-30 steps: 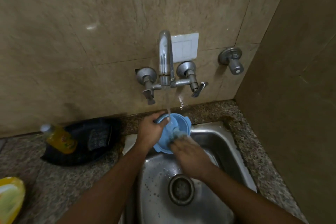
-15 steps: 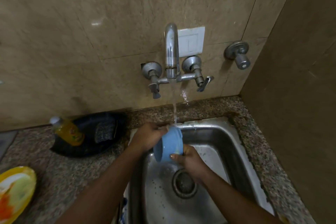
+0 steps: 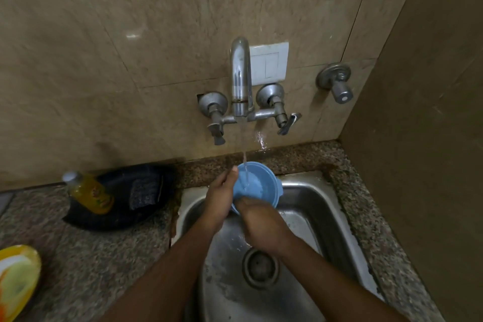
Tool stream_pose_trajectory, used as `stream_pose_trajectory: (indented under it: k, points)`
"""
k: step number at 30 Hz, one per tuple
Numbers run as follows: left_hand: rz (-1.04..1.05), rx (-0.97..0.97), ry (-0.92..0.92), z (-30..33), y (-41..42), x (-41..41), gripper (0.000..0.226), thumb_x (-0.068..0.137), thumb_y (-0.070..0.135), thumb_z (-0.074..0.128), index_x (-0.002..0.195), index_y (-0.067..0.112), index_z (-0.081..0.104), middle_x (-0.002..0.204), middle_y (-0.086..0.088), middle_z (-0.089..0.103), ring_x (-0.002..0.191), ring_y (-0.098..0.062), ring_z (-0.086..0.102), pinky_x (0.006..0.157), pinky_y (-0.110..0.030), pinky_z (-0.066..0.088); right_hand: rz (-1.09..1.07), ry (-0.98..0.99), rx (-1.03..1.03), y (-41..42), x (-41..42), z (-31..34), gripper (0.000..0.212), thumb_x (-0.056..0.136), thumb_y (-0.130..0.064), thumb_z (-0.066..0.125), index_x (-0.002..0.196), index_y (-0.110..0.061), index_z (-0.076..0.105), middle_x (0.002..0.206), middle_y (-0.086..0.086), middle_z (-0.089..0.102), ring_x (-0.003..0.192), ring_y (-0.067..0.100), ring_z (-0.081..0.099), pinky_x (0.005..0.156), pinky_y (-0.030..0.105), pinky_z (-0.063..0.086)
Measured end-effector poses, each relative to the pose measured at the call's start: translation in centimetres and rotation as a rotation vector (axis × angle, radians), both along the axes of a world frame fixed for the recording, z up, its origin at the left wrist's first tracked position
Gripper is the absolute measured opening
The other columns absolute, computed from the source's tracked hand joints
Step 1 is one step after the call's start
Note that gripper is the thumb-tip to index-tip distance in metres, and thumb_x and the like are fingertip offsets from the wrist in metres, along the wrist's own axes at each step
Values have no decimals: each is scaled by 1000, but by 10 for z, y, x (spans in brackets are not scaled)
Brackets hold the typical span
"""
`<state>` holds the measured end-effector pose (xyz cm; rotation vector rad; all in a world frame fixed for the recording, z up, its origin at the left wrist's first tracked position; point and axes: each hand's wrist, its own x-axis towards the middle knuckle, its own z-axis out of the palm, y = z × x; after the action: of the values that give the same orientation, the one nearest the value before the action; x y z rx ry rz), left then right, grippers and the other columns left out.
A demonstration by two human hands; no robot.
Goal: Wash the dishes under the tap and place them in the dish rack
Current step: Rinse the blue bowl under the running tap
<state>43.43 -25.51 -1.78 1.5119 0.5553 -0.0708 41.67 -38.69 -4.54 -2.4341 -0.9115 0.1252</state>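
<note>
Here, left hand (image 3: 222,192) grips the rim of a blue bowl (image 3: 257,185), thumb up along its edge; right hand (image 3: 261,222) curls round its near, lower side. Bowl is held between both hands over the sink (image 3: 308,206), tilted so its round mouth faces up and toward the camera. Smooth pale-blue plastic, small lug on the rim. A thin stream from the chrome tap (image 3: 241,78) beyond the hands lands inside it. Sink is dull wet steel. Left of the hands: speckled granite counter (image 3: 104,256), black tray (image 3: 146,214), yellow bottle (image 3: 90,193).
</note>
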Motion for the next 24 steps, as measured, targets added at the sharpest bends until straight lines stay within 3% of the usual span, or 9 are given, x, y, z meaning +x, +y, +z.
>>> stream_pose_trajectory:
  k: [4,7,9,11,13,15,20,22,24]
  points:
    - [-88,81,-57,1,2,8,28,96,42,55,98,22,75,94,-2,77,93,-21,72,94,-48,54,-96,221,19,-11,31,17,44,81,-17,51,125,-15,58,125,7,61,114,24,57,94,33,46]
    - [-142,108,-55,0,-4,15,32,92,50,57,95,24,77,94,-1,77,97,-21,71,97,-46,52,-260,242,70,3,62,18,38,84,-15,51,121,-5,55,115,18,60,108,34,59,90,39,46]
    - [-137,116,-86,9,-5,20,32,96,43,56,91,18,76,89,-1,76,91,-17,71,88,-36,54,-186,264,71,14,55,22,46,85,-9,53,130,-5,47,115,14,57,106,30,56,89,38,46]
    - [-146,147,-125,12,0,25,27,97,34,57,86,17,74,80,2,74,78,-11,70,75,-29,53,-29,303,12,9,39,25,31,84,-3,51,113,-14,50,103,10,57,93,27,56,80,38,46]
    - [-159,181,-136,7,6,23,21,96,32,59,91,19,75,82,3,75,81,-14,70,76,-30,54,55,204,-185,-3,40,25,21,83,-8,52,100,-21,53,102,10,61,94,30,58,80,41,49]
    - [-176,198,-137,0,6,21,25,95,36,60,104,17,75,93,-2,77,91,-21,72,86,-38,57,4,65,-413,-6,49,25,26,85,-18,56,110,-17,63,115,13,63,107,30,59,91,40,49]
    - [-151,228,-221,11,10,32,22,96,25,61,103,10,76,88,4,75,82,-3,69,74,-13,51,4,187,-36,8,21,14,45,79,-18,44,121,-4,52,117,17,60,104,33,56,92,43,48]
    - [-112,178,-230,15,17,30,17,96,21,61,97,12,75,79,9,74,73,0,69,66,-11,50,96,-44,-126,-11,13,2,64,76,-24,50,138,-10,45,133,10,56,118,24,52,107,37,39]
    - [-119,166,-234,9,17,23,16,96,21,60,103,16,74,83,11,75,78,0,70,70,-13,53,139,-228,-298,-25,18,-3,61,71,-27,56,131,-16,53,127,5,61,116,22,57,108,39,36]
